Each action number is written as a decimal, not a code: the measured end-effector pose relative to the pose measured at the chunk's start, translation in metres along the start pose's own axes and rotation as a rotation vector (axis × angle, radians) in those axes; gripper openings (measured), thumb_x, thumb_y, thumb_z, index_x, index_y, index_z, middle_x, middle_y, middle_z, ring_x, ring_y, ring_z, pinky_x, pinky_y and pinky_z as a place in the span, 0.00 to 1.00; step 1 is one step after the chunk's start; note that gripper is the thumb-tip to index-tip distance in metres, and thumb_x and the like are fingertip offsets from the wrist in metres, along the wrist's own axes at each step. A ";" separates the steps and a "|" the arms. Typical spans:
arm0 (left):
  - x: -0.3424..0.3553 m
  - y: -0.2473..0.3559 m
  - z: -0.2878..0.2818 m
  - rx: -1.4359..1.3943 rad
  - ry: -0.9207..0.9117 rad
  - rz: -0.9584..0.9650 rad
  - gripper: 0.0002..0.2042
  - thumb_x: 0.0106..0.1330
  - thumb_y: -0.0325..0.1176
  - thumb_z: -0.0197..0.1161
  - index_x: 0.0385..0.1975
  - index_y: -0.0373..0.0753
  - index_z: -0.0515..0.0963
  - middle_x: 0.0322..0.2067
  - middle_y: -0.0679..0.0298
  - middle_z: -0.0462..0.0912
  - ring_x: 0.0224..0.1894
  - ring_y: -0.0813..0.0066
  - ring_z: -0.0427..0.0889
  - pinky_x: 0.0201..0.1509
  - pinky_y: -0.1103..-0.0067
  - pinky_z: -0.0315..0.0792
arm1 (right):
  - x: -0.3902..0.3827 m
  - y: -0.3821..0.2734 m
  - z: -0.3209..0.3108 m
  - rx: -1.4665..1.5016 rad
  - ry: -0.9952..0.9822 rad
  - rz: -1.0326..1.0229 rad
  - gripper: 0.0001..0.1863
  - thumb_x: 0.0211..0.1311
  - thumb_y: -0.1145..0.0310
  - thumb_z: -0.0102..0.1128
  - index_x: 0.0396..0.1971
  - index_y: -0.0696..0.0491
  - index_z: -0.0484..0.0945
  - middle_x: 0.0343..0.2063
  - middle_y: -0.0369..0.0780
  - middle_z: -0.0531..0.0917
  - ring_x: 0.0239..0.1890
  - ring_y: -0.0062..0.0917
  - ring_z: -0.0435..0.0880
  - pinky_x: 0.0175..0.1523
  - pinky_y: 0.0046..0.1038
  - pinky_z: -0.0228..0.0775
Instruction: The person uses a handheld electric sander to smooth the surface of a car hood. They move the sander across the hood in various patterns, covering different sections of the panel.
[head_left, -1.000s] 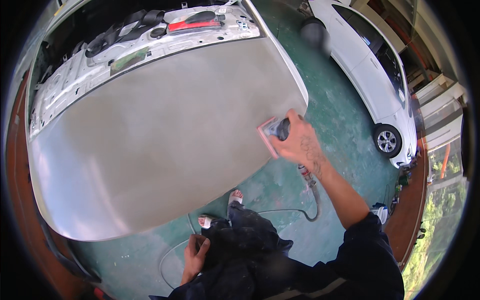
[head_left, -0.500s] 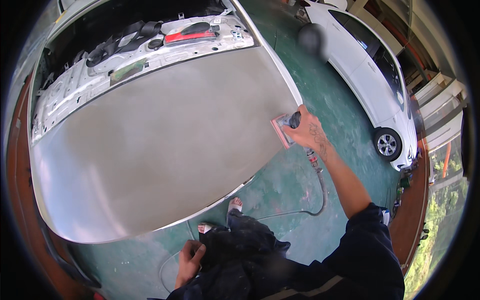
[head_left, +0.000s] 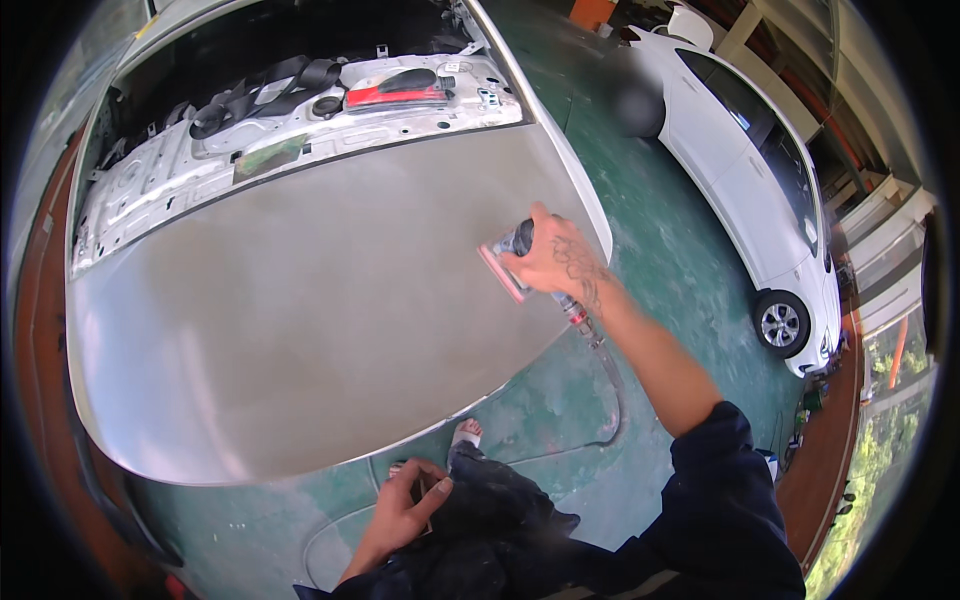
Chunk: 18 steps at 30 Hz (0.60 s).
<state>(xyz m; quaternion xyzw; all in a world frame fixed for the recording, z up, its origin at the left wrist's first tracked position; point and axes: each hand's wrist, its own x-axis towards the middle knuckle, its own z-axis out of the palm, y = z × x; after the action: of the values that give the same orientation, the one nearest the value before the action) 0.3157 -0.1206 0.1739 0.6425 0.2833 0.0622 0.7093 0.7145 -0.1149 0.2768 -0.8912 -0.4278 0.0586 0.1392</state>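
My right hand is wrapped round a powered sander with a dark top and a pinkish pad. The sander is over the right part of a broad, dull grey-beige car panel, its pad seemingly against the surface. A grey air hose with a red-ringed fitting hangs from the sander below my wrist. My left hand is held in front of my body, near the panel's close edge, fingers curled. Some thin, flat edge shows at its fingers, too small to name.
Beyond the panel lies a bare white metal shelf carrying black straps and a red-and-black tool. A white car stands to the right on the green floor. The hose trails across the floor by my feet.
My right hand has moved the sander leftward, from the panel's right edge further onto it. My left hand has come up and right, and the view has shifted slightly.
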 end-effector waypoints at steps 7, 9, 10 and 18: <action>0.030 0.026 0.016 -0.087 -0.119 0.103 0.11 0.76 0.36 0.66 0.46 0.35 0.78 0.33 0.65 0.82 0.34 0.81 0.77 0.41 0.80 0.71 | 0.037 -0.002 -0.016 -0.011 -0.026 0.076 0.36 0.54 0.53 0.74 0.53 0.66 0.72 0.44 0.60 0.85 0.50 0.55 0.86 0.58 0.47 0.79; 0.031 0.017 0.018 -0.206 -0.089 0.113 0.13 0.80 0.40 0.61 0.47 0.34 0.77 0.33 0.64 0.81 0.32 0.82 0.73 0.38 0.82 0.68 | 0.008 0.004 -0.007 -0.038 -0.043 0.010 0.36 0.53 0.54 0.75 0.53 0.66 0.70 0.45 0.58 0.85 0.51 0.55 0.85 0.57 0.47 0.78; 0.034 0.022 0.018 -0.281 -0.108 0.085 0.15 0.81 0.42 0.58 0.48 0.34 0.77 0.33 0.64 0.81 0.30 0.83 0.71 0.36 0.83 0.66 | -0.013 0.001 -0.007 -0.035 -0.065 0.002 0.35 0.53 0.55 0.75 0.51 0.65 0.71 0.42 0.56 0.85 0.49 0.51 0.86 0.55 0.46 0.78; 0.074 0.068 0.034 -0.347 -0.223 0.085 0.27 0.86 0.52 0.42 0.60 0.34 0.76 0.37 0.62 0.85 0.25 0.84 0.64 0.29 0.85 0.62 | -0.125 0.035 -0.018 1.487 -0.067 -0.040 0.42 0.45 0.41 0.77 0.48 0.61 0.75 0.41 0.39 0.81 0.43 0.24 0.83 0.47 0.26 0.74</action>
<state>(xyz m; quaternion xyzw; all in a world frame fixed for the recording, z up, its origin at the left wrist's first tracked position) 0.4124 -0.1057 0.2149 0.5249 0.1603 0.0685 0.8331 0.6656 -0.2368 0.2819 -0.5516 -0.2956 0.3571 0.6934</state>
